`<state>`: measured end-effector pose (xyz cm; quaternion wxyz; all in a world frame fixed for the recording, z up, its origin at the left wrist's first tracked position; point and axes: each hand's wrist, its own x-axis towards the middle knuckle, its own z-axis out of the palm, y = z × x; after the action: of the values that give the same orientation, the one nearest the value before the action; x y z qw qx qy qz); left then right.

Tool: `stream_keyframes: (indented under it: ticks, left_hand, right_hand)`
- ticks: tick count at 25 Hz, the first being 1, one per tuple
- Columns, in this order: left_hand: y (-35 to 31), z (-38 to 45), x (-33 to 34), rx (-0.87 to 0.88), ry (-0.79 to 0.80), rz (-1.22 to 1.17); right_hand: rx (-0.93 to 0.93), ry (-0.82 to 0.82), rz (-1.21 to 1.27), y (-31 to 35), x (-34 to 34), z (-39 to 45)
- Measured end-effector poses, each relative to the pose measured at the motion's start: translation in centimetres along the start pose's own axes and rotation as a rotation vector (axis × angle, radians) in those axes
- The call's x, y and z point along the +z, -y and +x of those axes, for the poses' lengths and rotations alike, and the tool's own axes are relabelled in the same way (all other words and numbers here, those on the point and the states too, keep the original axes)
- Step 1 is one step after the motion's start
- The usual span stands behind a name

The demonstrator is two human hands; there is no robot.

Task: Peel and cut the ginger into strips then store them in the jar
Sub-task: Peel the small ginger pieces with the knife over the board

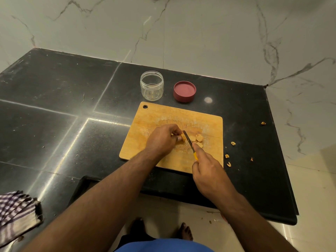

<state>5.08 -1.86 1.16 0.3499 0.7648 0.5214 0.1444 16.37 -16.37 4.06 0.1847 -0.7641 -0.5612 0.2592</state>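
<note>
1. On the cutting board (145, 120), the left hand (161, 140) pinched the ginger (182, 137); cut pieces (198, 138) lay just beside the blade.
2. The right hand (209, 171) gripped the knife (189, 142).
3. Good practice: keep fingertips tucked, slices thin and even.
4. The jar (152, 85) stood empty behind, its lid (184, 91) off beside it.

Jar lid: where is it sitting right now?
In the head view, the red lid lies on the black counter, just right of the open jar and behind the cutting board's far edge, apart from both.
</note>
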Motion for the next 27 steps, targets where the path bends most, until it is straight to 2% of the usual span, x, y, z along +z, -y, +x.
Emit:
stream_keyframes:
  ticks: [19,27]
  left_hand:
    - [0.1,0.7,-0.2,0.009,0.034,0.040]
    - [0.3,0.6,-0.2,0.057,0.018,0.120]
  right_hand:
    - [-0.042,-0.030,-0.017,-0.5,0.4,0.2]
    - [-0.055,0.010,-0.044,-0.1,0.0,1.2]
